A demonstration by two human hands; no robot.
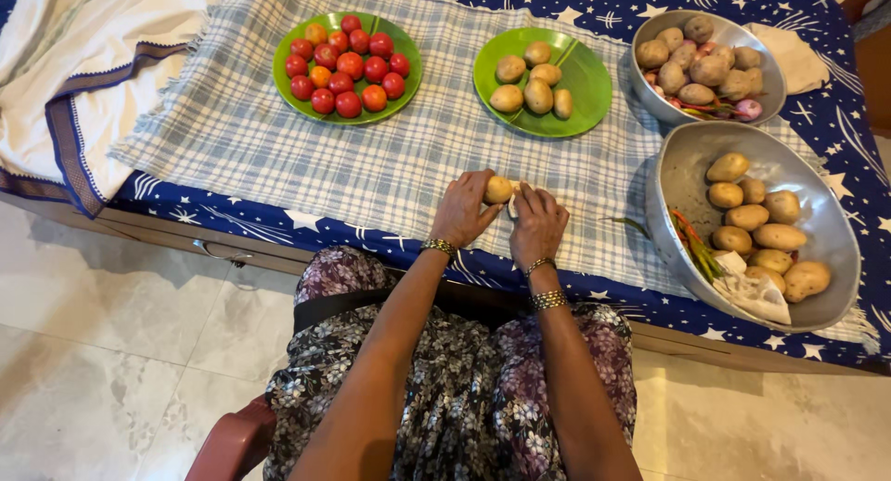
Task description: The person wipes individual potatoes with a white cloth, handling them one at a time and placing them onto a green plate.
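My left hand (464, 210) grips a small brown potato (498, 189) on the checked cloth (278, 138) near the table's front edge. My right hand (536, 226) sits right beside it, fingers curled against the potato and a small pale object that is mostly hidden. Straight ahead lies a green plate (585, 77) with several small potatoes. To its left a second green plate (288, 87) carries several red tomatoes.
A large metal bowl (677, 179) at right contains potatoes, green chillies and a white cloth. Behind it a smaller metal bowl (640, 82) is filled with potatoes and onions. A white cloth (74, 64) with a dark border lies at far left. Star-patterned blue sheet (223, 212) covers the table.
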